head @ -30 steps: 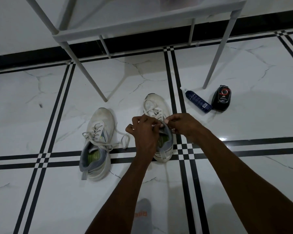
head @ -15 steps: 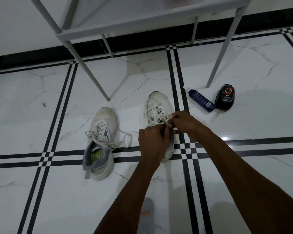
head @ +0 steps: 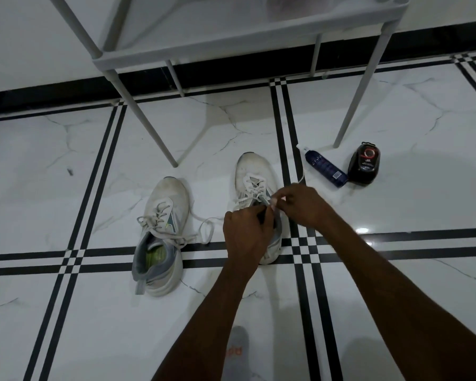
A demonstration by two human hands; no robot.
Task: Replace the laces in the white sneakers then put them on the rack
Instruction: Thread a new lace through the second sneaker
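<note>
Two white sneakers stand on the tiled floor, toes pointing away from me. The left sneaker (head: 162, 232) sits alone with its loosened lace trailing to the right. Over the right sneaker (head: 254, 174) both hands work at the lacing. My left hand (head: 245, 237) covers that shoe's opening and grips its upper. My right hand (head: 300, 204) pinches the white lace (head: 301, 176) at the top eyelets; a strand runs up past it toward the bottle. The heel and tongue of the right sneaker are hidden.
A grey metal rack (head: 231, 42) stands beyond the shoes, its legs planted left and right of them. A dark blue spray bottle (head: 324, 167) and a black polish container (head: 364, 165) lie to the right. The toe of a grey sock (head: 238, 350) shows at the bottom.
My left hand slid back over the right shoe's opening. My right hand rose to the right, drawing the lace out toward the bottle.
</note>
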